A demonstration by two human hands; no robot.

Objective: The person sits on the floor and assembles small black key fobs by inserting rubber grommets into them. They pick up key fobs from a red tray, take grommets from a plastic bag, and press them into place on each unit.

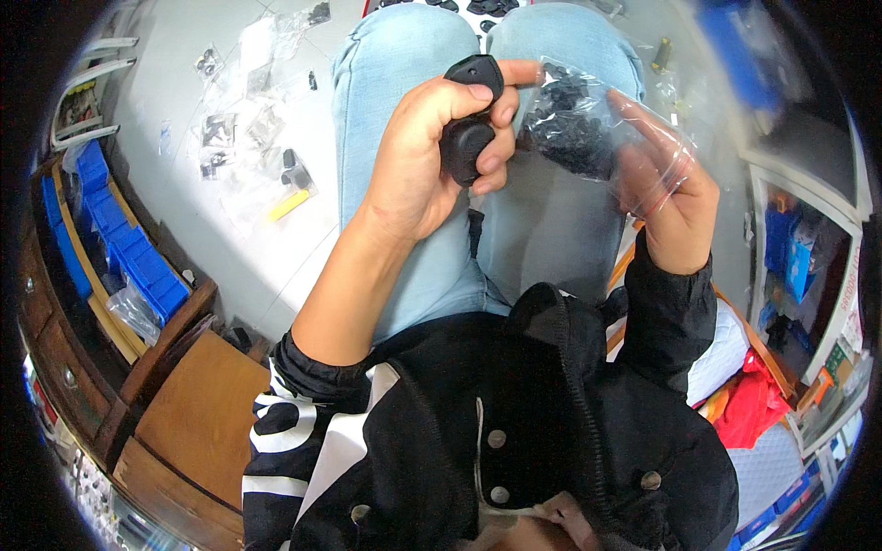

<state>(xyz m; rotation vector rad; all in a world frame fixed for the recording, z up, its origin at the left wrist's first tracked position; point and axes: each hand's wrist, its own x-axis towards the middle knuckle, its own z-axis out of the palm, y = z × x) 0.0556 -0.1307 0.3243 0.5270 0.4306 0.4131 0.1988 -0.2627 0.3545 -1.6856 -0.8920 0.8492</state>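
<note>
My left hand (427,151) is closed around two black plastic pieces above my lap. The upper piece (474,77) is angular with a small hole, and the thumb presses on it. Below it a rounded piece (467,147) sits against the curled fingers. The left index finger stretches out to the edge of a clear plastic bag (574,124). Many small black parts fill the bag, too jumbled to tell their kind. My right hand (671,179) grips the bag from the right, its fingers seen through the film.
My knees in light blue jeans (404,55) are under the hands. Small clear bags of parts (220,133) and a yellow-handled tool (288,206) lie on the floor at left. Blue bins (138,248) stand beside a wooden chair (197,395). A shelf (763,239) rises at right.
</note>
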